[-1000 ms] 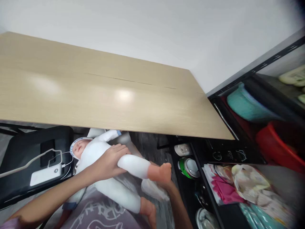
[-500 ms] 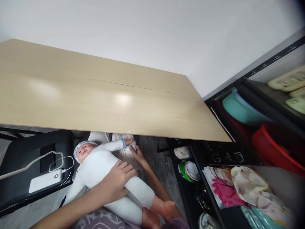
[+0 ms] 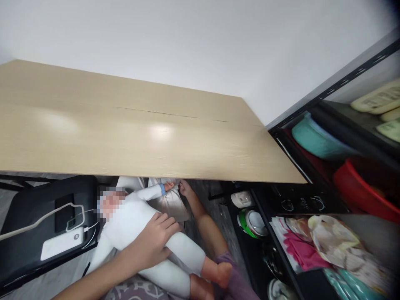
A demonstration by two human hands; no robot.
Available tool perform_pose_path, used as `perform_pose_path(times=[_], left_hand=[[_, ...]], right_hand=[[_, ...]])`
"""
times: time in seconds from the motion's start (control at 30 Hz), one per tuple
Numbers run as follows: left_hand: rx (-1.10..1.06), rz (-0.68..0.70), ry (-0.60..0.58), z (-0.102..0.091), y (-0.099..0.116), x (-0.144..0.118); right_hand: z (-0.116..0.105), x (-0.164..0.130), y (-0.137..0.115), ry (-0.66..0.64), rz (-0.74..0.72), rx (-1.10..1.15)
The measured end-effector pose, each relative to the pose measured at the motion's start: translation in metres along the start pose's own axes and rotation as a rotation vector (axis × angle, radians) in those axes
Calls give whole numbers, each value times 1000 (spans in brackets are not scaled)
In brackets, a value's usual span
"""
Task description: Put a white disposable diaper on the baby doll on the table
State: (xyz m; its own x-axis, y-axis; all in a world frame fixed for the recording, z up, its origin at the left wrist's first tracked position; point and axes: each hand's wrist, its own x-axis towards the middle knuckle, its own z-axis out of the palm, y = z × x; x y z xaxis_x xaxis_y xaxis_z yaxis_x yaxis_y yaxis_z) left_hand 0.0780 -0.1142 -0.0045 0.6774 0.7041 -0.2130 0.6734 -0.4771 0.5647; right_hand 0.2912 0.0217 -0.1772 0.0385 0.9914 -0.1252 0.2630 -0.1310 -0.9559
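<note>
A baby doll (image 3: 137,225) in a white suit and cap lies on my lap below the table edge, head to the left, bare feet to the right. My left hand (image 3: 153,243) rests on its belly and hips, fingers spread over the white suit. My right hand (image 3: 185,188) reaches forward under the table, fingers at a light grey cloth (image 3: 170,202) next to the doll's raised arm. Whether it grips the cloth is partly hidden by the table edge.
A light wooden table (image 3: 140,133) spans the view above the doll. A black chair (image 3: 46,221) at left carries a white power bank (image 3: 62,243) with cables. A black shelf rack (image 3: 312,200) at right holds bowls, a teal basin, a red basin and folded cloths.
My right hand left the doll's foot and reached forward under the table to the grey cloth. My left hand slid along the doll's body; the doll's legs dropped lower.
</note>
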Motion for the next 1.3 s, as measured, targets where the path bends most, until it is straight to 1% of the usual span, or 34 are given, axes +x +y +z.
perform_pose_path(times=[0.13, 0.3, 0.37, 0.43, 0.6, 0.67, 0.73, 0.8, 0.87, 0.9, 0.93, 0.97, 1.03, 1.1, 1.17, 1.23, 1.3], left_hand=[[0, 8, 23, 1, -1, -2], [8, 15, 26, 3, -4, -3], [16, 17, 17, 4, -4, -2], [17, 24, 5, 4, -3, 0], [26, 25, -12, 3, -1, 2], [37, 14, -25, 2, 1, 2], [42, 4, -40, 2, 2, 1], [40, 5, -45, 2, 2, 0], [34, 18, -36, 4, 1, -1], [32, 29, -30, 5, 1, -1], [31, 41, -25, 7, 0, -1], [29, 53, -18, 8, -1, -1], [18, 80, -8, 9, -3, -1], [3, 109, 4, 7, -5, -1], [-35, 134, 38, 1, -7, -5], [-96, 145, 111, -2, -12, -18], [-144, 114, 220, 2, -22, -42]], right_hand=[[-6, 10, 17, 9, 108, 108], [-14, 27, 44, 50, 228, 169], [-11, 23, 52, 69, 235, 169], [-1, 11, 56, 65, 210, 159], [37, -29, 48, -69, 91, 128], [44, -40, 45, -78, 65, 43], [41, -48, 41, -39, 50, -102], [31, -55, 31, 21, -7, -242], [18, -62, 14, 64, -125, -331], [12, -64, 3, 65, -196, -369], [8, -66, -10, 37, -266, -406], [6, -66, -23, -22, -330, -440], [10, -60, -46, -208, -431, -507], [24, -46, -62, -419, -502, -569], [44, -28, -70, -570, -532, -637], [63, -12, -74, -655, -538, -700], [76, -4, -79, -685, -549, -739]])
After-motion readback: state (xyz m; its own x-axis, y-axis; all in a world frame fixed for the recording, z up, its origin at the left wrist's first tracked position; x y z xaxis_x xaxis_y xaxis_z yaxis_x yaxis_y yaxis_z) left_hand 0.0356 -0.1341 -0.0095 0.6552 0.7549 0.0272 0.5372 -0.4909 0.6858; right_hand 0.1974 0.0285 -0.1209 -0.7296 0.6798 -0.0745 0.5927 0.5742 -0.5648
